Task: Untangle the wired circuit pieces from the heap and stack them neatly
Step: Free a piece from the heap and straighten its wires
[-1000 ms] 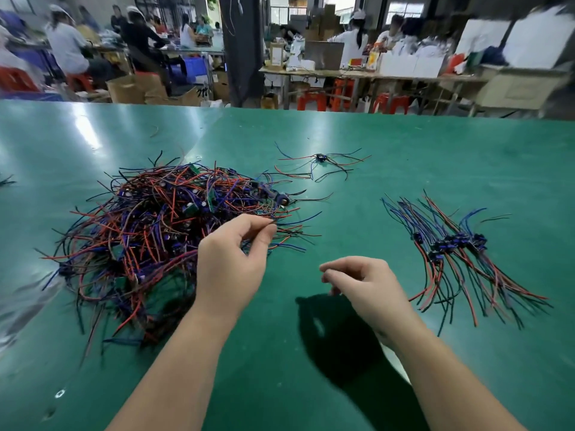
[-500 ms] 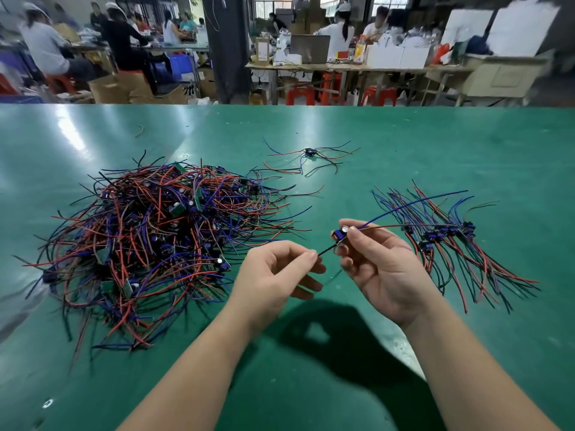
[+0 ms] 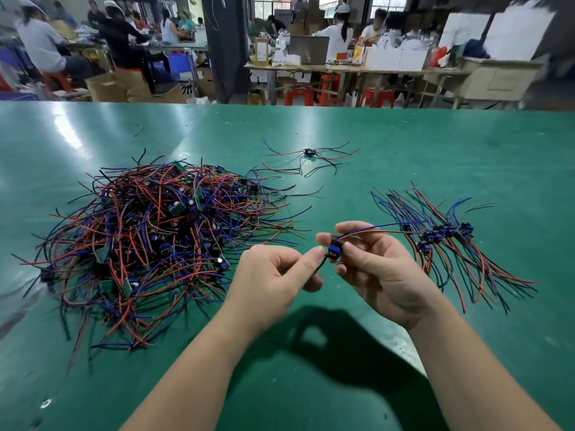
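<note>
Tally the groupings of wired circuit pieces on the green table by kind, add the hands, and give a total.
Tangled heap: 1
Sorted stack: 1
Stray cluster: 1
Held wired circuit piece: 1
Hands: 2, left hand and right hand
Total: 6

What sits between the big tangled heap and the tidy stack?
Head view: the left hand and right hand pinch one wired piece over the green table.
</note>
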